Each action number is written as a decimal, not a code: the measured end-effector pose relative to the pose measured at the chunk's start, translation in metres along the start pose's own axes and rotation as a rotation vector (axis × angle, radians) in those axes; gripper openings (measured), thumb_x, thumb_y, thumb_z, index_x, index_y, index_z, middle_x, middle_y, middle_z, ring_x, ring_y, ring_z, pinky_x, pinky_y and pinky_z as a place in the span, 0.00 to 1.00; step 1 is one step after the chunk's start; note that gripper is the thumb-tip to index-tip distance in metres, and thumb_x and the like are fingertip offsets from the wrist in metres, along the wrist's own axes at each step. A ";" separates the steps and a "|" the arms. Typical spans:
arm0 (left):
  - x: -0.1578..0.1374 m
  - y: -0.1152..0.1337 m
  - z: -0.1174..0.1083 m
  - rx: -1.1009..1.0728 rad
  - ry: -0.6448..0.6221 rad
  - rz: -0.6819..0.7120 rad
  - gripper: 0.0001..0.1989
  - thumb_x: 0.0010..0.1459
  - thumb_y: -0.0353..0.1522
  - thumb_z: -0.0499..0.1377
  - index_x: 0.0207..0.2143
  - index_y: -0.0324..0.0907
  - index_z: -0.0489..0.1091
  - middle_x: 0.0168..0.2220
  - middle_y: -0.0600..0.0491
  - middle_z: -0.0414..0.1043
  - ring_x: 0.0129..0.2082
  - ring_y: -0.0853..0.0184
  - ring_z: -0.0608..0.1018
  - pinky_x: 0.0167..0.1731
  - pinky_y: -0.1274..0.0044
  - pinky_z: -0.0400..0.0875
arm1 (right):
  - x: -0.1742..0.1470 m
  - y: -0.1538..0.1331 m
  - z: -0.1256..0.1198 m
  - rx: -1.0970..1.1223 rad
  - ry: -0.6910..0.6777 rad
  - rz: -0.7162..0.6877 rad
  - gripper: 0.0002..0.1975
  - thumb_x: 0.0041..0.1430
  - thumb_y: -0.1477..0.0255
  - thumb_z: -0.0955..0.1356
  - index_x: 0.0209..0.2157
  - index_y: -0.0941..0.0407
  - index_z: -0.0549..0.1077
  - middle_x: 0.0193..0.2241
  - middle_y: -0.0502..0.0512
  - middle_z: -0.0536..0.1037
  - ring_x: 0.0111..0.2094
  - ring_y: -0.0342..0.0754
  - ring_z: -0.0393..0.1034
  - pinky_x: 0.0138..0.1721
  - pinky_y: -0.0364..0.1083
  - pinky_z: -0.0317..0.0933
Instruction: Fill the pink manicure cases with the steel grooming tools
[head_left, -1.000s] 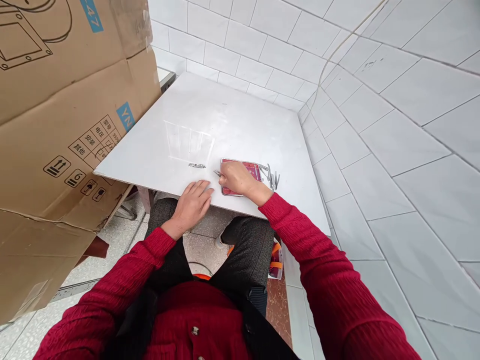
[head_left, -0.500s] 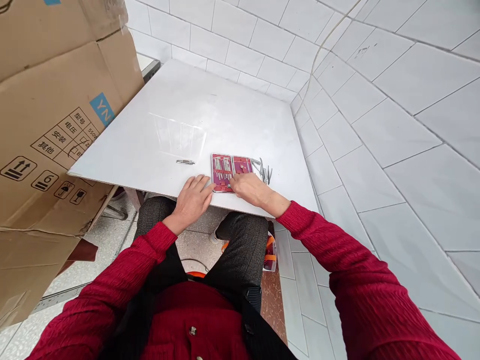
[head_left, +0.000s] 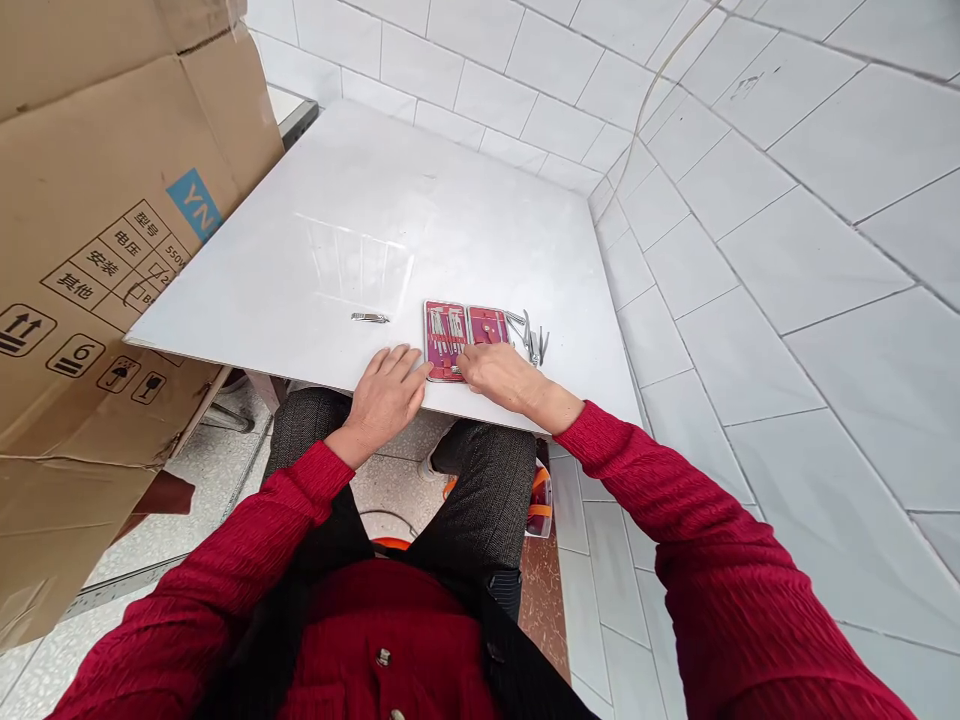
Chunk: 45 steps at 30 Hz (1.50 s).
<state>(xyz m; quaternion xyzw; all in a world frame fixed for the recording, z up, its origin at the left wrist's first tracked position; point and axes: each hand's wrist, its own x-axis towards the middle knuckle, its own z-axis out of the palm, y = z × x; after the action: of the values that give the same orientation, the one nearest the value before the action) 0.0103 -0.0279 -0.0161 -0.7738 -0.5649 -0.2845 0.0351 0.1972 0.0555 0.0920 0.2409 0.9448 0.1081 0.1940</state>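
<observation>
A red manicure case (head_left: 447, 342) lies open near the table's front edge, its left half holding several slim metal tools under a strap. My left hand (head_left: 384, 392) rests flat on the table with fingers stretched, its thumb at the case's lower left corner. My right hand (head_left: 496, 374) is closed over the lower middle of the case, fingertips pinched together. A small silvery bit shows beside them, but what they hold is hidden. Past my right hand lie several metal tools (head_left: 535, 342), some scissor-like. A nail clipper (head_left: 370, 317) lies to the left of the case.
The white table (head_left: 480, 220) meets a tiled wall (head_left: 750, 250) at the back and right. A large cardboard box (head_left: 112, 300) stands against its left side. A thin cable (head_left: 637, 120) runs down the wall corner. My legs are below the front edge.
The camera view has shifted slightly. Both hands keep nearly the same places at the case, with the right fingertips moved only a little.
</observation>
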 end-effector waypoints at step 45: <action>-0.005 0.002 0.001 0.089 -0.005 0.028 0.21 0.67 0.30 0.52 0.61 0.40 0.70 0.61 0.40 0.71 0.63 0.51 0.70 0.64 0.55 0.61 | 0.113 -0.017 -0.038 0.365 0.324 0.097 0.12 0.71 0.73 0.64 0.48 0.60 0.78 0.47 0.62 0.77 0.49 0.52 0.70 0.43 0.46 0.58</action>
<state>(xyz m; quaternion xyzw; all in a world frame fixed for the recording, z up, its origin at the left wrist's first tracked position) 0.0114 -0.0320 -0.0188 -0.7800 -0.5661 -0.2566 0.0722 0.0826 0.0927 0.0851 0.2963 0.9548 -0.0181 -0.0120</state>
